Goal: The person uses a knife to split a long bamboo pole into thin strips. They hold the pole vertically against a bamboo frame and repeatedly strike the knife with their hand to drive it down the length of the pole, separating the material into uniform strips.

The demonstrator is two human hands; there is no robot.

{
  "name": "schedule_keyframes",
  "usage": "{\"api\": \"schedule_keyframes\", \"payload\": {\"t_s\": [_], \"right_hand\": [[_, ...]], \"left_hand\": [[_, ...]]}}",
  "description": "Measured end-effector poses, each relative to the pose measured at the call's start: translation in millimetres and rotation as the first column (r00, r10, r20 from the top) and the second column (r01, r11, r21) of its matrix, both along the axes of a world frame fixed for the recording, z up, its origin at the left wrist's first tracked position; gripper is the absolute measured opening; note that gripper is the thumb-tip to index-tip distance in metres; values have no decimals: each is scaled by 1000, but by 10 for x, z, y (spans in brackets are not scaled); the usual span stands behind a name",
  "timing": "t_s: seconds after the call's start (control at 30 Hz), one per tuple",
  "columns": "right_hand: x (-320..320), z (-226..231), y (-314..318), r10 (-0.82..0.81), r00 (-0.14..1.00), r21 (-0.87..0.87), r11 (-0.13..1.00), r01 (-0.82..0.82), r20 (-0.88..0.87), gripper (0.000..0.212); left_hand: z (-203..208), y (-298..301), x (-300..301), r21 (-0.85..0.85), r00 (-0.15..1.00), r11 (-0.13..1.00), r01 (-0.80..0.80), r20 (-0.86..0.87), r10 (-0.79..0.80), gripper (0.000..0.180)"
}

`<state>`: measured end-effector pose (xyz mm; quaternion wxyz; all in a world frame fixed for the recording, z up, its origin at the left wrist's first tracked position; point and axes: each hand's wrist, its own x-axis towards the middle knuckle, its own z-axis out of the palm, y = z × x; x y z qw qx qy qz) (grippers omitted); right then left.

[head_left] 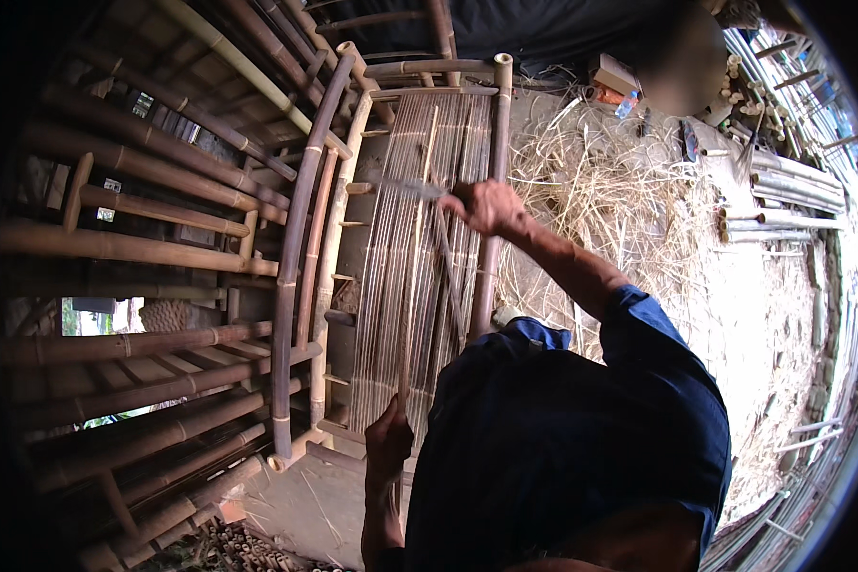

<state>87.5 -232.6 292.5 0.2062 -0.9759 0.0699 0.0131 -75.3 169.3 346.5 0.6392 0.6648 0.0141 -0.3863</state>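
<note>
Gripping a thin bamboo strip (412, 286) near its lower end, your left hand (388, 446) has its fingers curled shut around it just below the slatted panel of the bamboo bench frame (429, 219). The strip runs upward from that hand, lying along the slats toward the top rail. Your right hand (486, 207) is raised over the upper half of the panel, fingers closed around the handle of a knife (405, 186) whose blade points to your left across the slats. Your blue sleeve (639, 329) and the dark cloth over your body cover the lower right part of the frame, so the near edge there is hidden.

To your left, a curved dark bamboo arm (291, 276) bounds the frame, and beyond it thick bamboo poles (133, 248) are stacked in rows. To your right, a heap of pale bamboo shavings (620, 191) spreads over the ground, with bundles of cut bamboo lengths (782, 205) lying past it. Another person sits at the top right, well apart from your hands.
</note>
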Motion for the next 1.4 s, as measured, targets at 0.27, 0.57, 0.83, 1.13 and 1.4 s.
{"api": "schedule_keyframes", "payload": {"t_s": [0.27, 0.57, 0.83, 1.13, 1.4], "right_hand": [[409, 72, -537, -46, 934, -37, 997, 64, 353, 72], [655, 95, -1504, -462, 846, 449, 836, 315, 267, 74], [248, -989, -15, 213, 890, 585, 688, -430, 404, 22], [-438, -62, 1310, 389, 920, 999, -16, -45, 47, 38], [-451, 328, 1396, 424, 905, 980, -157, 121, -44, 31]], "left_hand": [[113, 267, -416, 72, 996, 996, -59, -55, 63, 42], [607, 791, -437, 491, 861, 847, -202, 502, -86, 33], [2272, 925, 357, 158, 315, 681, -715, 942, 112, 40], [2338, -48, 689, -77, -62, 508, -858, 997, 46, 61], [2470, 280, 546, -575, -611, 218, -788, 773, -169, 43]]}}
